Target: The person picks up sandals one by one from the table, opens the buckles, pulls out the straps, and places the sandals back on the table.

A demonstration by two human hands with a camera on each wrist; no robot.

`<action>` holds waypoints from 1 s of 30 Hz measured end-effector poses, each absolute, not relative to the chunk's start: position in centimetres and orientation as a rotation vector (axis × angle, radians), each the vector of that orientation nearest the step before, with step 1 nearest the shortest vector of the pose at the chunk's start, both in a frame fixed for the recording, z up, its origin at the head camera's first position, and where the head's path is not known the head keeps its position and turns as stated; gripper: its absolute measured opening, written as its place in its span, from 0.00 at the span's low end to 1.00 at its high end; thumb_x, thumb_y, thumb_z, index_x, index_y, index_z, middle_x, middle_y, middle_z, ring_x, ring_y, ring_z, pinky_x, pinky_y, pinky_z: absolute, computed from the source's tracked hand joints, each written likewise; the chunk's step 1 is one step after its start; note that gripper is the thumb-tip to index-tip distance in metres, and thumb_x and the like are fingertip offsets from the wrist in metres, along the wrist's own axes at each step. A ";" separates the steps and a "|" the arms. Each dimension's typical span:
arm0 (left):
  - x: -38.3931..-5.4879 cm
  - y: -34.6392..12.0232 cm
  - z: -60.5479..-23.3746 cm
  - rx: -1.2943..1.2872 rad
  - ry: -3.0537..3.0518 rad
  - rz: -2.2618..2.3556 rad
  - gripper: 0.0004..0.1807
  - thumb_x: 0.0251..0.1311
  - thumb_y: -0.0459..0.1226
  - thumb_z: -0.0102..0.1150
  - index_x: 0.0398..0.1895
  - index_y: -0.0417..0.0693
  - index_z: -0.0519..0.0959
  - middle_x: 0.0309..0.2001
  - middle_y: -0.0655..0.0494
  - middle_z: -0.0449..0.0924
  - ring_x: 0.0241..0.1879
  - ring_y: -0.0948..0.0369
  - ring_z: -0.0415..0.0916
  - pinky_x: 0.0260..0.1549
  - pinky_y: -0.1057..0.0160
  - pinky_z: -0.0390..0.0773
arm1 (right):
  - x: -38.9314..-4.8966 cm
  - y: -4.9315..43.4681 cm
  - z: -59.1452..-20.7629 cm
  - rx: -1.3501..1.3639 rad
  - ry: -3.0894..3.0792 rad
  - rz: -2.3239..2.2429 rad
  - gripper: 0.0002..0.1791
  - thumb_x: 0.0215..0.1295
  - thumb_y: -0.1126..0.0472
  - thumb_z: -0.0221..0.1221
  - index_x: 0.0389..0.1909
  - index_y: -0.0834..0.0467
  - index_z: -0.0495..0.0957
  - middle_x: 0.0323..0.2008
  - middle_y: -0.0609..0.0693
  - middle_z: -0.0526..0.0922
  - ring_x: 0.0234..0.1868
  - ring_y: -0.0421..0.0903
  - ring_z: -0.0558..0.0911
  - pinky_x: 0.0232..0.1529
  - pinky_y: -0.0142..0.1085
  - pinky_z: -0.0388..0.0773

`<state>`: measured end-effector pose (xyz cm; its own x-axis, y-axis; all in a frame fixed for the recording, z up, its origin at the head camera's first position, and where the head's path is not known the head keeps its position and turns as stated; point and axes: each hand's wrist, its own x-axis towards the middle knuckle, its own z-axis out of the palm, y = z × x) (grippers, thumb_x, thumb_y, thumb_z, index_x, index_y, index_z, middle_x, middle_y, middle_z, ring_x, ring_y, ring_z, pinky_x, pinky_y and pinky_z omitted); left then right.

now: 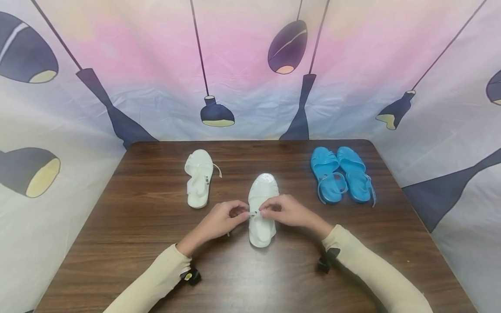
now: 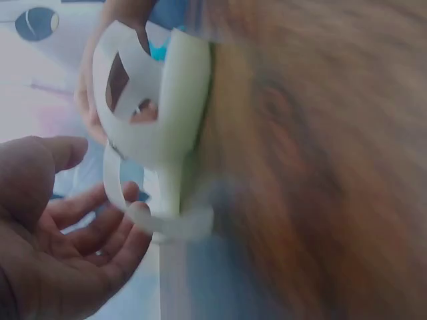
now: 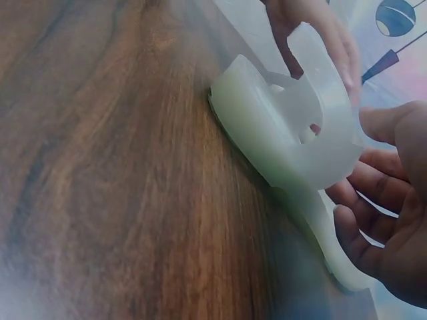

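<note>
A white sandal [image 1: 263, 189] rests on the table, toe pointing away, between both hands. My left hand [image 1: 223, 219] is at its left side, holding the loose ankle strap [image 2: 115, 180] by the small buckle. In the left wrist view the strap lies across the curled fingertips and its free end hangs beyond them. My right hand [image 1: 291, 211] grips the ankle band [image 3: 327, 143] from the right, thumb at its edge and fingers behind. A second white sandal [image 1: 198, 163] stands to the left, its strap [image 1: 218, 170] sticking out to the right.
A pair of blue sandals [image 1: 325, 163] stands side by side at the back right of the brown wooden table [image 1: 250, 282]. Behind the table hangs a cloth [image 1: 156, 56] printed with dark lamps. Each wrist carries a small black camera [image 1: 191, 276] below the cream sleeve.
</note>
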<state>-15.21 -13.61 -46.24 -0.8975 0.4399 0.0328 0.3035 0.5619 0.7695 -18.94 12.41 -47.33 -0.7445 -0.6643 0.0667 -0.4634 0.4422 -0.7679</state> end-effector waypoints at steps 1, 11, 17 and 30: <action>-15.4 -13.2 -46.2 0.632 2.622 1.242 0.13 0.70 0.44 0.62 0.50 0.48 0.85 0.40 0.61 0.87 0.40 0.66 0.82 0.42 0.63 0.83 | -18.9 12.3 -47.4 -0.970 2.448 -1.200 0.10 0.72 0.52 0.63 0.46 0.52 0.86 0.40 0.41 0.88 0.44 0.38 0.84 0.47 0.36 0.81; -15.6 -11.0 -46.1 0.569 2.617 1.207 0.06 0.60 0.40 0.71 0.38 0.51 0.85 0.34 0.61 0.87 0.31 0.67 0.80 0.31 0.66 0.81 | -18.4 11.4 -47.5 -0.909 2.448 -1.202 0.07 0.67 0.54 0.68 0.43 0.50 0.85 0.32 0.38 0.85 0.35 0.38 0.82 0.39 0.34 0.82; -15.1 -10.4 -46.3 0.645 2.746 1.127 0.08 0.56 0.41 0.75 0.36 0.53 0.84 0.31 0.65 0.86 0.28 0.70 0.76 0.32 0.66 0.77 | -18.4 11.7 -47.1 -0.936 2.488 -1.190 0.07 0.63 0.61 0.70 0.41 0.49 0.86 0.35 0.38 0.87 0.34 0.37 0.81 0.38 0.33 0.81; -14.4 -10.4 -46.3 0.690 2.880 1.149 0.08 0.56 0.42 0.76 0.34 0.55 0.85 0.26 0.66 0.85 0.21 0.71 0.71 0.26 0.67 0.73 | -18.3 11.7 -47.4 -0.904 2.504 -1.242 0.07 0.62 0.54 0.72 0.40 0.47 0.89 0.37 0.34 0.88 0.37 0.37 0.82 0.39 0.34 0.81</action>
